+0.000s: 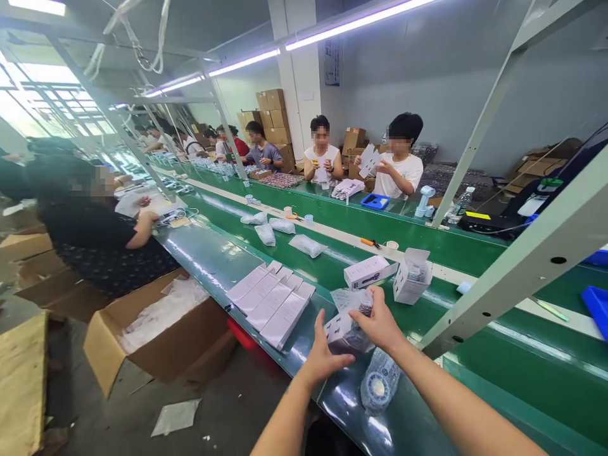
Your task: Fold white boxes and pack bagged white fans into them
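Note:
A small white printed carton [336, 327] is in front of me, with a bubble-wrapped item [352, 297] at its open top. My right hand [380, 322] pinches the wrapped item from the right side. At the carton's left is my left hand [319, 362], thumb and index finger spread apart; whether it touches the carton I cannot tell. Just below, another bubble-wrapped item [379, 385] with a round light-blue end lies on the table edge. Beyond my hands are a closed white carton [365, 271] lying flat and an open upright carton [412, 278] with wrapping inside.
Flat white cartons [273, 304] lie in rows to the left. Several bagged parts [306, 245] rest on the green belt [332, 228]. A metal post [513, 272] slants past on the right. A cardboard box [156, 329] stands at lower left. Co-workers sit along both sides.

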`<state>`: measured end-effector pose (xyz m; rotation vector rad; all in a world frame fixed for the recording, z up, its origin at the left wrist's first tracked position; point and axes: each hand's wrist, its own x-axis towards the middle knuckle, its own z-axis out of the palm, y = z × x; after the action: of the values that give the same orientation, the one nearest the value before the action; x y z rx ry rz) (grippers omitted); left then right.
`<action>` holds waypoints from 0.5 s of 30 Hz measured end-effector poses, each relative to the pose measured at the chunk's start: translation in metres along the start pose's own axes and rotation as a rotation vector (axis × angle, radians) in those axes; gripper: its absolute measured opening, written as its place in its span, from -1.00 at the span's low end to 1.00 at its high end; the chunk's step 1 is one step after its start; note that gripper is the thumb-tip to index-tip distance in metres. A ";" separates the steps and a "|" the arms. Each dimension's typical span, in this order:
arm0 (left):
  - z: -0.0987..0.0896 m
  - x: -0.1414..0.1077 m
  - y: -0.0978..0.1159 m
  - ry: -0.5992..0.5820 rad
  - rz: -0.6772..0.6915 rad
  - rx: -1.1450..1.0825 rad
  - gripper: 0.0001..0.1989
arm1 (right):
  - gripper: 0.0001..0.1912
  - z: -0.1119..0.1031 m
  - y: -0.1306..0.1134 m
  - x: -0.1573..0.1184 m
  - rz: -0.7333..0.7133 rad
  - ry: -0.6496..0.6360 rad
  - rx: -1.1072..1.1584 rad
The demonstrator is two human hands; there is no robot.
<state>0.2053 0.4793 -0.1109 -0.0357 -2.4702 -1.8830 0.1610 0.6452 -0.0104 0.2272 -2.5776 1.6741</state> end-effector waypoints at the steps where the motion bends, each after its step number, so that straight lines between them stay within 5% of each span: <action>1: -0.008 0.009 0.009 -0.138 -0.022 -0.052 0.12 | -0.55 0.004 0.002 -0.006 -0.006 -0.007 0.017; 4: -0.026 0.025 0.024 -0.434 -0.081 -0.197 -0.08 | -0.64 0.013 0.003 -0.025 -0.055 -0.047 0.045; 7: -0.036 0.019 0.013 -0.305 -0.080 -0.222 -0.14 | -0.72 0.009 -0.008 -0.035 -0.190 -0.089 -0.107; 10: -0.042 0.005 -0.005 -0.149 -0.051 -0.146 -0.17 | -0.81 0.001 -0.029 -0.034 -0.349 -0.145 -0.502; 15: -0.054 0.010 -0.005 -0.204 -0.035 0.076 -0.37 | -0.78 0.019 -0.056 -0.020 -0.256 -0.294 -0.760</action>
<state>0.1963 0.4258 -0.1013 -0.1928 -2.6882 -1.8842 0.1903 0.6068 0.0299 0.7442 -2.9983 0.5391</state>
